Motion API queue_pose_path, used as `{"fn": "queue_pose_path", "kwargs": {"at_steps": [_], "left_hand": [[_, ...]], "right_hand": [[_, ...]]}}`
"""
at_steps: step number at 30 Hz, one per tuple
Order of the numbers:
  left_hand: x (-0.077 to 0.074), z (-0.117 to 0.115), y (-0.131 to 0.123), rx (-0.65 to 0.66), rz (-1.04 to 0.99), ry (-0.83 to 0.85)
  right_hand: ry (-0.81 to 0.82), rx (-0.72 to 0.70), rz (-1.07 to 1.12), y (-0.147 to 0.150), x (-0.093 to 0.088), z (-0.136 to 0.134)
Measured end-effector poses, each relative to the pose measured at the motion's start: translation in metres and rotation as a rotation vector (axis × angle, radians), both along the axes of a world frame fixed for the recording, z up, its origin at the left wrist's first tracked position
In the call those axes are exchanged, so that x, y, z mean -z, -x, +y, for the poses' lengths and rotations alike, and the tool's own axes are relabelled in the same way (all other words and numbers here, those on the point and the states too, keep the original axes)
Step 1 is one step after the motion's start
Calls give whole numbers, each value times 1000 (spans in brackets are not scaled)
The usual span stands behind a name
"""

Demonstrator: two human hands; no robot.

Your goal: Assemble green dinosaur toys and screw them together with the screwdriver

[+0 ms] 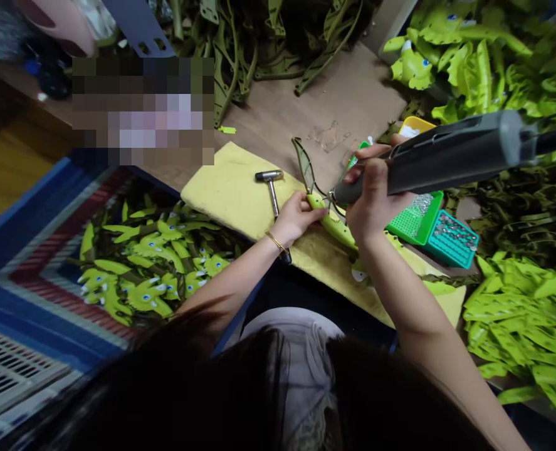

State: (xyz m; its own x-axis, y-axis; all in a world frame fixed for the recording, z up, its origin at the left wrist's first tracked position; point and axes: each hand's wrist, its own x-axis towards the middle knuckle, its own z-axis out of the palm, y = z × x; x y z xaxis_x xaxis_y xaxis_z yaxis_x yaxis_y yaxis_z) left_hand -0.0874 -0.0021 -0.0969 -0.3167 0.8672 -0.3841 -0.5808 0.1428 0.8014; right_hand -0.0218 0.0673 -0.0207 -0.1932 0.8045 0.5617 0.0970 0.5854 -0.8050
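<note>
My right hand (pixel 372 197) is wrapped round a dark grey electric screwdriver (pixel 447 153), which tilts up to the right. Its tip meets a lime-green plastic toy part (pixel 336 228) with small screw holes, joined to olive-green pieces. My left hand (pixel 299 219), a thin gold bracelet at the wrist, pinches that part near the tip. Both hands work over a yellow foam pad (pixel 230 178). Left of them a small hammer (pixel 272 188) lies on the pad, its handle partly behind my left wrist. Part of the toy is hidden by my right hand.
A green basket of screws (pixel 419 216) and a teal basket of metal bits (pixel 452 238) stand right. Lime-green parts (pixel 517 313) are heaped beside them; olive parts (pixel 240 56) lie behind. Left, a blue crate (pixel 54 207) holds several toy pieces with eyes (pixel 150 269).
</note>
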Motion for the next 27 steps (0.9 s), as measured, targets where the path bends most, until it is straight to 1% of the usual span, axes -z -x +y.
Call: {"fn": "queue_pose_path", "kwargs": {"at_steps": [2, 6, 10, 13, 16, 17, 18, 19, 20, 21, 22, 23, 25, 26, 27], "left_hand": [[-1, 0, 0, -3, 14, 12], [-4, -1, -1, -24, 39, 10], [-4, 0, -2, -35, 75, 26], [-2, 0, -1, -25, 108, 50], [-3, -7, 3, 23, 163, 83], [-5, -10, 5, 24, 246, 110], [-8, -14, 6, 11, 389, 136], [-12, -16, 7, -6, 590, 150], [-17, -18, 7, -4, 836, 131], [-22, -18, 6, 53, 1080, 77], [-26, -16, 3, 162, 1297, -4], [-30, -12, -2, 310, 1471, -94], [-37, -1, -13, 613, 1683, -249], [-40, 5, -18, 721, 1746, -307], [-43, 9, -22, 793, 1793, -355]], "right_hand": [[42, -22, 17, 5, 7, -3], [67, -110, 162, 9, 23, 1], [104, -89, 69, 8, 35, 0], [158, -110, 90, 9, 36, -4], [207, -135, 171, 10, 28, -2], [212, -137, 200, 9, 24, 0], [206, -132, 221, 6, 20, 4], [188, -110, 234, 2, 16, 8], [162, -66, 239, -4, 14, 13], [133, -2, 237, -12, 12, 19], [107, 63, 227, -23, 12, 27], [88, 105, 208, -35, 12, 35], [70, 105, 112, -63, 13, 58], [64, 77, 22, -78, 12, 73], [52, 45, -102, -92, 11, 91]]}}
